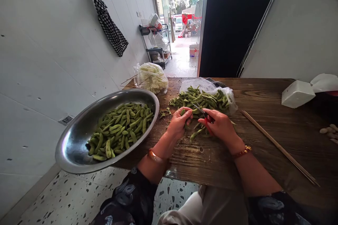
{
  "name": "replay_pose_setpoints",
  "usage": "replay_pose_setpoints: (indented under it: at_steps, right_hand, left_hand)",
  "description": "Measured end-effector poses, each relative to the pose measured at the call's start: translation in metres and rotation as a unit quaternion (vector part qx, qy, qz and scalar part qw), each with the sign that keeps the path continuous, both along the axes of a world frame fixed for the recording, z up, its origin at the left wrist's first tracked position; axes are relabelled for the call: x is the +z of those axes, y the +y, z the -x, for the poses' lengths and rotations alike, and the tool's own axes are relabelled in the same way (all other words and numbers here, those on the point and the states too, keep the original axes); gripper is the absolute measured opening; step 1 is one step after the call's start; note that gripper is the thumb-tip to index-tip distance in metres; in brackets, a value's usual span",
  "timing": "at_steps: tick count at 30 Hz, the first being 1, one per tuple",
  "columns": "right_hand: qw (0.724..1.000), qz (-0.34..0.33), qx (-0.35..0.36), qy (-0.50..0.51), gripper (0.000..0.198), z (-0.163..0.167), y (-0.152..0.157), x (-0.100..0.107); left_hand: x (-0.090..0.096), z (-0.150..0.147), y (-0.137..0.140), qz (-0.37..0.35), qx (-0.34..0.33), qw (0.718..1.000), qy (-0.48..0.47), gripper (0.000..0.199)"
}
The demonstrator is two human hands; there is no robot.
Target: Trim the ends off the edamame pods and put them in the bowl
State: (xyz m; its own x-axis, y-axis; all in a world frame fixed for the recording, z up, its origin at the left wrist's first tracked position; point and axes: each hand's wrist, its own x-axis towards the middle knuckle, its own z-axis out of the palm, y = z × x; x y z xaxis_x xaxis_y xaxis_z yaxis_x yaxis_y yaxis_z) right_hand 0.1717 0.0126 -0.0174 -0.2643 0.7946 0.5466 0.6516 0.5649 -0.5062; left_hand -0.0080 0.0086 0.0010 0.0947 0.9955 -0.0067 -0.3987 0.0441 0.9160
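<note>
Between the fingertips of my left hand (179,122) is a green edamame pod (182,112), partly hidden by the fingers. My right hand (220,125) is closed around red-handled scissors (208,123), whose blades point up and left, close to the left hand. Just beyond both hands lies a heap of edamame pods (194,95), partly on a clear plastic bag (229,95). A few loose pods rest on the wood beneath my hands. To the left, a wide steel basin (71,144) holds many edamame pods (121,128).
The basin overhangs the left edge of the wooden table (253,91). Behind it sits a plastic bag of pale vegetables (153,77). Thin wooden sticks (280,146) lie at the right, with a white tissue box (298,94) farther back. A cart (155,42) stands near the open doorway.
</note>
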Motion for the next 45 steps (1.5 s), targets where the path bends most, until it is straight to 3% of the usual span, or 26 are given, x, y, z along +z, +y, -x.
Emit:
replay_pose_setpoints:
  at_steps: [6,11,15,17,19,23,26,28,31,34,36,38,41,45]
  right_hand:
    - [1.000,0.003,0.013,-0.017,0.042,0.001,-0.002,0.001]
    - [0.999,0.010,-0.045,0.022,0.045,-0.001,0.000,0.001]
    - [0.998,0.004,-0.062,0.030,0.047,-0.003,0.002,0.001]
    - [0.998,0.001,-0.058,0.028,0.047,-0.003,0.002,0.001]
    - [0.998,0.001,-0.057,0.023,0.048,-0.002,0.002,0.001]
    - [0.998,-0.001,-0.061,0.023,0.047,-0.002,0.002,0.001]
    - [0.998,0.005,-0.060,0.021,0.047,-0.003,0.003,0.001]
    - [0.998,0.006,-0.061,0.018,0.046,-0.003,0.003,0.001]
    - [0.998,0.002,-0.060,0.015,0.046,-0.003,0.004,0.000]
    - [0.998,-0.001,-0.060,0.014,0.047,-0.003,0.005,-0.001]
    - [0.998,-0.002,-0.061,0.016,0.047,-0.003,0.005,-0.002]
    - [0.998,-0.003,-0.063,0.016,0.047,-0.003,0.005,-0.002]
    - [0.998,-0.002,-0.060,0.012,0.047,-0.002,0.004,-0.001]
    - [0.999,-0.001,-0.051,0.007,0.047,-0.001,0.002,0.000]
  left_hand:
    - [-0.001,0.005,0.006,-0.007,0.048,0.999,-0.016,0.032]
    - [-0.003,0.013,0.012,0.000,0.136,0.990,0.022,0.031]
    - [-0.003,0.016,0.012,-0.001,0.110,0.992,0.065,0.031]
    - [-0.002,0.017,0.011,-0.024,0.089,0.984,0.150,0.026]
    - [-0.003,0.016,0.010,-0.067,0.084,0.949,0.297,0.020]
    - [-0.010,0.014,0.008,-0.118,0.076,0.813,0.566,0.017]
    - [-0.013,0.014,0.007,-0.109,0.050,0.735,0.667,0.017]
    - [-0.012,0.014,0.007,-0.103,0.043,0.720,0.685,0.014]
    - [-0.009,0.014,0.009,-0.129,0.060,0.753,0.642,0.010]
    - [-0.004,0.014,0.009,-0.148,0.084,0.847,0.504,0.011]
    - [-0.001,0.014,0.008,-0.111,0.066,0.917,0.378,0.012]
    - [0.001,0.013,0.006,-0.055,0.025,0.962,0.267,0.016]
    - [0.002,0.012,0.004,-0.007,-0.026,0.985,0.173,0.031]
    - [0.003,0.009,0.002,-0.004,-0.040,0.994,0.105,0.031]
